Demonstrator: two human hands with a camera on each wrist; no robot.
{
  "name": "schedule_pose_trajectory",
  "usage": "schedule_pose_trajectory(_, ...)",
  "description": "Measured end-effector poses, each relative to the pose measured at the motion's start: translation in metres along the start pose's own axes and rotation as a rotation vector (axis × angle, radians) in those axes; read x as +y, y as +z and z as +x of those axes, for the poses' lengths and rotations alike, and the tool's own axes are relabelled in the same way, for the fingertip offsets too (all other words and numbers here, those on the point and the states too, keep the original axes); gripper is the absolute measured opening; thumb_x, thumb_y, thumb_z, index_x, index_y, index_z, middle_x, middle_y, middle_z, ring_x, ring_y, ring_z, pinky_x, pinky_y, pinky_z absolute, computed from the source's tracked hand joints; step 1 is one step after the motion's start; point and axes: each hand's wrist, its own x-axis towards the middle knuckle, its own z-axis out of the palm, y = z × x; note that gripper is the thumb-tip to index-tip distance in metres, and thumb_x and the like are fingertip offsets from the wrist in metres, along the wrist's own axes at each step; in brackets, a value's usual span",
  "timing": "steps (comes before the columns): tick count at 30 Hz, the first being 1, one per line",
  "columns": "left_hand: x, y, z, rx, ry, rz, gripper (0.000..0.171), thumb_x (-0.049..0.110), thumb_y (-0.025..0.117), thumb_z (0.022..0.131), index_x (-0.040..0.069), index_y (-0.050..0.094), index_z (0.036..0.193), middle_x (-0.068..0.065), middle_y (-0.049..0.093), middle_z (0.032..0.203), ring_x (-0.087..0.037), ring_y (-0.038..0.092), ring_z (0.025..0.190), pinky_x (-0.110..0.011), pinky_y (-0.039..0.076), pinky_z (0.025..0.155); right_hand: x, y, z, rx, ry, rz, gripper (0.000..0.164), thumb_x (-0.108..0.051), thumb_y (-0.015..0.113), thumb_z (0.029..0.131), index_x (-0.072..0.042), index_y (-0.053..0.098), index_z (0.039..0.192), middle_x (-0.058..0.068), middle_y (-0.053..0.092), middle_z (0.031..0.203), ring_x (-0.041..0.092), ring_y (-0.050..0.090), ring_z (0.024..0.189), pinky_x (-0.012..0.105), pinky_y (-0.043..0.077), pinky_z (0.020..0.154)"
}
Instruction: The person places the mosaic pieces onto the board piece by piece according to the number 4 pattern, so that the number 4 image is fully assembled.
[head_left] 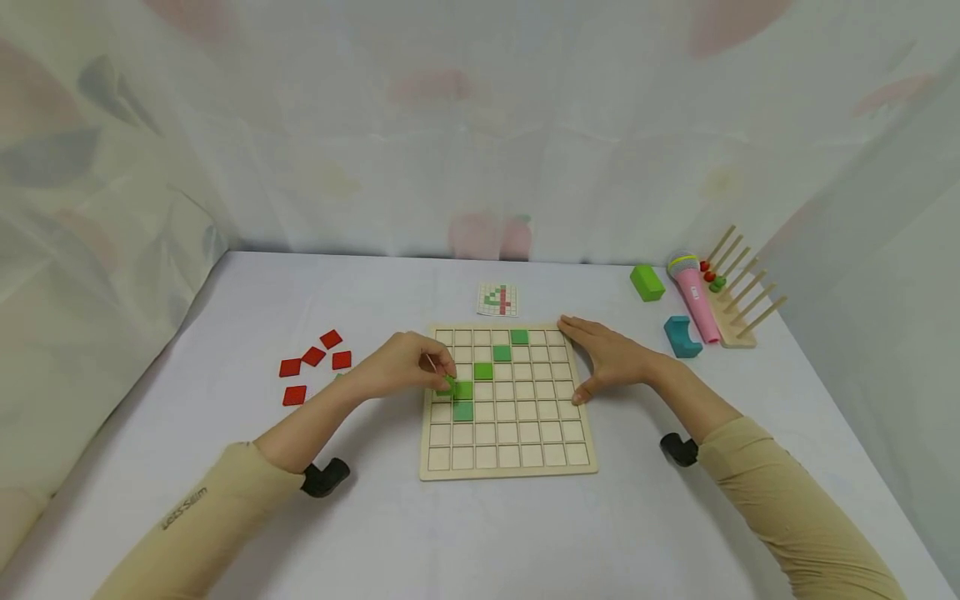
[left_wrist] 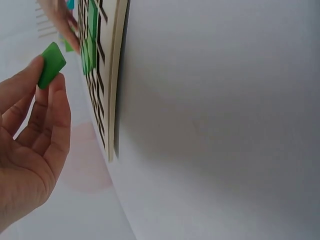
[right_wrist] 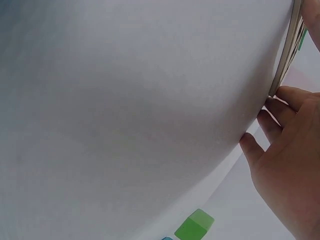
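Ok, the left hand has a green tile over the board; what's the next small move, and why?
Probably lower the green tile toward a bare square near the left edge of the board: the left hand pinches it above that side, near laid green tiles, and the right hand rests at the board's right edge, perhaps steadying it. The exact square isn't clear.

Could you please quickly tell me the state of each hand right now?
Left hand: closed, pinching a green tile.
Right hand: open, holding nothing, touching the board at its right edge.
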Motion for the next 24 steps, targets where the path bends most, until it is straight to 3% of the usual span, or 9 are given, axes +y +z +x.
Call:
schedule_pose_trajectory(14, 0.010, 0.027, 0.019, 0.003, 0.027, 0.004, 0.009, 0.009, 0.076, 0.083, 0.012, 0.074, 0.091, -0.001, 0.075, 0.090, -0.007, 0.064, 0.079, -0.023, 0.053, 0.075, 0.001, 0.000, 0.000, 0.005, -0.006, -0.007, 0.127, -0.056, 0.084, 0.064, -0.002, 0.017, 0.157, 0.016, 0.016, 0.166, 0.038, 0.016, 0.154, 0.060, 0.021, 0.121)
schedule_pose_trajectory(24, 0.012, 0.040, 0.025, -0.017, 0.045, -0.015, 0.010, 0.006, 0.075, 0.084, 0.009, 0.074, 0.093, -0.003, 0.074, 0.089, -0.006, 0.062, 0.078, -0.020, 0.053, 0.074, 0.000, 0.000, 0.000, 0.000, 0.002, -0.013, 0.127, -0.056, 0.084, 0.064, -0.002, 0.017, 0.157, 0.016, 0.016, 0.166, 0.039, 0.016, 0.154, 0.060, 0.021, 0.121)
